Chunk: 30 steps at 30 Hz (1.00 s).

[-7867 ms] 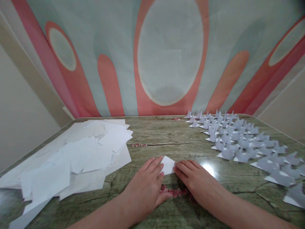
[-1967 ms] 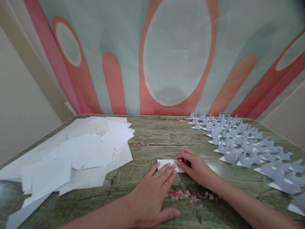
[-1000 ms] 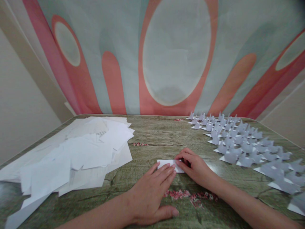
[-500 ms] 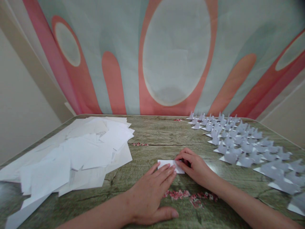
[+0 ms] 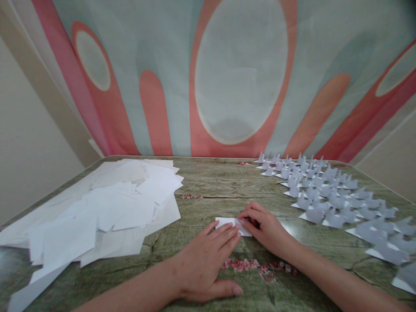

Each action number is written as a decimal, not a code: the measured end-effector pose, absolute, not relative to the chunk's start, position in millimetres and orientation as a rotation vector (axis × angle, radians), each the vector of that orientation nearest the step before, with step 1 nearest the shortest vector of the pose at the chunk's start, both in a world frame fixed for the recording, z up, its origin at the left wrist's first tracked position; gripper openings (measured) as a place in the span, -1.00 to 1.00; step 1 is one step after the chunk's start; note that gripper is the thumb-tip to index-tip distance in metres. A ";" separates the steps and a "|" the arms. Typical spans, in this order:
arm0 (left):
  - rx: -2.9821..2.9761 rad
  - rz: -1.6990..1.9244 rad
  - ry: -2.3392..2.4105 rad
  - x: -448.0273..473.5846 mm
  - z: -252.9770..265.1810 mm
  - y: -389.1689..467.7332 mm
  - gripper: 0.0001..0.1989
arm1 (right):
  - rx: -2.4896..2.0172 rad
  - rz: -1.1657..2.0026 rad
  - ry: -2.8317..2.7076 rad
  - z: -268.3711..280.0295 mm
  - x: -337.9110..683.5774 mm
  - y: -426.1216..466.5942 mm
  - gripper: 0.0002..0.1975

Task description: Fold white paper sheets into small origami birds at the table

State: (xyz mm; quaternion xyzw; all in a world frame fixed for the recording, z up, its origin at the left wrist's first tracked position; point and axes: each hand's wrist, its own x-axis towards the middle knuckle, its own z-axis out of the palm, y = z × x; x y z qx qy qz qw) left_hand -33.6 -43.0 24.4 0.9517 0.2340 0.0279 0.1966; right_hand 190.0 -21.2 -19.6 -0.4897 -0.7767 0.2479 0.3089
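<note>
Paper strip [image 5: 224, 222]: lying flat on bench [image 5: 221, 177], approx. midway btwn L & R edges, well short of far edge; both hands covering parts of it.
L hand [image 5: 203, 264]: fingers reaching out straight, tips pressing strip down, thumb resting apart on bench nr flower print [image 5: 242, 263]; not gripping.
R hand [image 5: 264, 223]: thumb & index meeting at strip's R end, apparently pinching its layers; exact hold partly hidden.
Paper feel: prob. weighing v. little, bending easily where thin, getting stiffer where folds are stacking; tearing or stray creasing being main risk.
Slip: sheen nr R hand suggesting smooth top, so strip prob. sliding unless pinned.
Hold pts: short ends suiting thumb-finger pinch; flat middle suiting light press.
Bench edges: far edge running along wall hanging [image 5: 242, 78]; near edge not showing.
Far L corner: sheet pile [image 5: 107, 208] spreading from nr there down L side, apart from L hand.
Far R corner: paper birds [image 5: 313, 213] standing in rows from nr there down R side, looking easy to knock.
Room: wood grain showing btwn pile & birds, running from strip to far edge.
</note>
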 end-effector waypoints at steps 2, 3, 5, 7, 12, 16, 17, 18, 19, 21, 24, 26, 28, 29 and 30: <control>2.664 0.085 0.664 -34.1 23.9 -41.0 -0.25 | -1.297 0.656 -2.055 -19.5 190.0 -20.9 -0.86; 2.661 0.086 0.669 -34.3 23.7 -40.0 -0.26 | -1.300 0.659 -2.055 -19.1 189.9 -20.9 -0.85; 2.655 0.091 0.678 -34.9 23.1 -38.3 -0.27 | -1.304 0.667 -2.055 -18.0 189.7 -20.9 -0.85; 2.653 0.099 0.677 -35.4 22.6 -37.2 -0.28 | -1.306 0.680 -2.049 -16.8 189.6 -21.0 -0.85; 2.671 0.091 0.671 -35.3 22.0 -36.5 -0.25 | -1.307 0.713 -2.031 -16.7 190.0 -20.4 -0.84; 2.670 0.073 0.677 -35.1 22.4 -37.1 -0.24 | -1.298 0.726 -2.027 -17.9 190.5 -19.3 -0.84; 2.670 0.078 0.677 -35.2 22.4 -37.2 -0.25 | -1.298 0.726 -2.024 -18.1 190.5 -19.2 -0.84; 2.670 0.082 0.676 -35.4 22.4 -37.3 -0.25 | -1.298 0.727 -2.023 -18.2 190.6 -19.1 -0.84; 2.672 0.086 0.674 -35.5 22.3 -37.4 -0.25 | -1.298 0.727 -2.023 -18.2 190.6 -19.2 -0.84; 2.676 0.092 0.670 -35.8 22.3 -37.4 -0.24 | -1.295 0.723 -2.024 -18.1 190.6 -19.5 -0.84; 2.676 0.115 0.669 -35.5 22.8 -37.2 -0.25 | -1.285 0.705 -2.030 -18.0 190.6 -20.2 -0.84; 2.668 0.123 0.671 -35.2 23.1 -37.1 -0.25 | -1.293 0.692 -2.037 -17.9 190.4 -20.8 -0.84; 2.660 0.129 0.678 -35.2 23.0 -36.8 -0.25 | -1.304 0.682 -2.047 -17.6 190.1 -21.3 -0.84; 2.658 0.134 0.689 -35.3 22.8 -36.5 -0.26 | -1.308 0.678 -2.050 -17.4 189.9 -21.6 -0.84; 2.656 0.137 0.704 -35.6 22.7 -36.2 -0.26 | -1.310 0.675 -2.052 -17.3 189.7 -21.7 -0.84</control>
